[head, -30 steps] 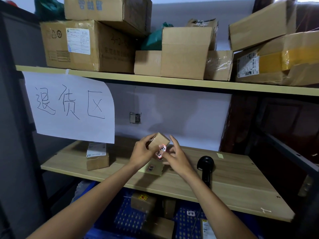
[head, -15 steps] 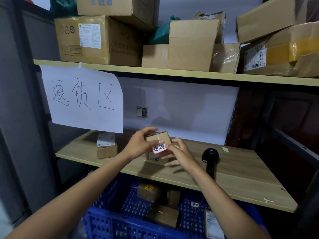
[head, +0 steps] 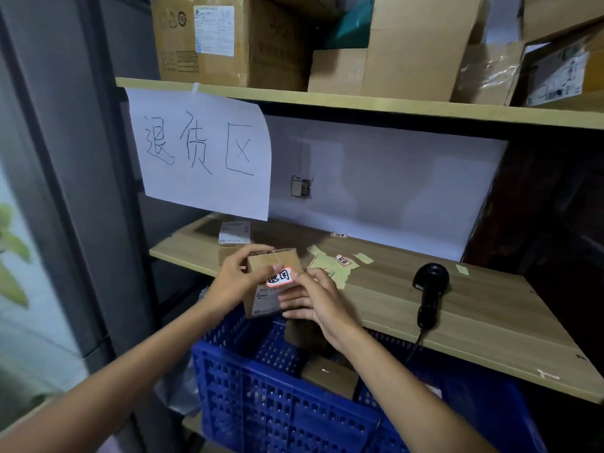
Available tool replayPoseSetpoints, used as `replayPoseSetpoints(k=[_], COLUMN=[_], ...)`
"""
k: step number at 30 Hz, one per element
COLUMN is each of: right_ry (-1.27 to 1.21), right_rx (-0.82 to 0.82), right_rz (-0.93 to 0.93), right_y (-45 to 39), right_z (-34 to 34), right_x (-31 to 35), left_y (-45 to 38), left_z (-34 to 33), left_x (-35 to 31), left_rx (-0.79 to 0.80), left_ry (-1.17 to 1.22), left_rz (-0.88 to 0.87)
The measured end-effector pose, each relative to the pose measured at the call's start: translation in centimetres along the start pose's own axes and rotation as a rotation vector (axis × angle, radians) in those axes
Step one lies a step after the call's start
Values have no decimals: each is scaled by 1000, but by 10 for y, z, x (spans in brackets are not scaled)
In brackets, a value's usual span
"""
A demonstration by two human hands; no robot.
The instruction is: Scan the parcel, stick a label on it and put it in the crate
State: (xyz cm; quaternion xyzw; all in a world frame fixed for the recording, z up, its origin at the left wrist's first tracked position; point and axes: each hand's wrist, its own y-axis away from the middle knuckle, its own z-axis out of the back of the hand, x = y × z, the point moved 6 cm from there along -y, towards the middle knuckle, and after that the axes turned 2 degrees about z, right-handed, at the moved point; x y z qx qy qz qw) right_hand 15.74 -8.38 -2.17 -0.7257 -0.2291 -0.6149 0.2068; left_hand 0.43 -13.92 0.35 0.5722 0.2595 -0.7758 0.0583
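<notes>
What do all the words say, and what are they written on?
"退货区": handwritten on the white paper sign hanging from the upper shelf.
"退回": red-edged sticker on the small parcel held by both hands.
Printed labels on the big cardboard box, the parcel on the shelf and loose stickers: too blurred.

The parcel (head: 273, 282) has come lower, now above the crate (head: 277, 393), label (head: 278, 277) pressed flat on it

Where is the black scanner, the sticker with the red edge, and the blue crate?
black scanner (head: 430, 278): head view, on its rounded head.
sticker (head: 278, 278): head view, middle of its white face.
blue crate (head: 261, 397): head view, on its perforated front wall.
</notes>
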Motion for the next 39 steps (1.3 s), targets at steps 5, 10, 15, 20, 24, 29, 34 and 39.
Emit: replayPoseSetpoints(k=[5,10,15,20,24,29,34,39], right_ry=[-8,67,213,224,492,997,968,901], right_rx=[12,39,3,-98,-117,-3,142,244], right_rz=[-20,-145,-409,-631,-587,-488,-448,-272], right_y=[-7,-9,-21,-34,-42,-41,-23,8], right_z=[-17,-19,0,24,51,84,73,52], right_x=[-16,-52,-95,-128,-131,-113,-86,-27], left_y=[16,30,15,-8,-15,-18,-10,5], left_z=[19,23,-12,-60,-95,-109,-103,-85], left_x=[16,51,97,126,135,140,115,63], left_rx=[-81,-91,225,530,684,852,888,958], left_ry=[25,-10,-265,-452,-522,-543,-440,-403], left_rz=[8,70,195,287,240,263,242,141])
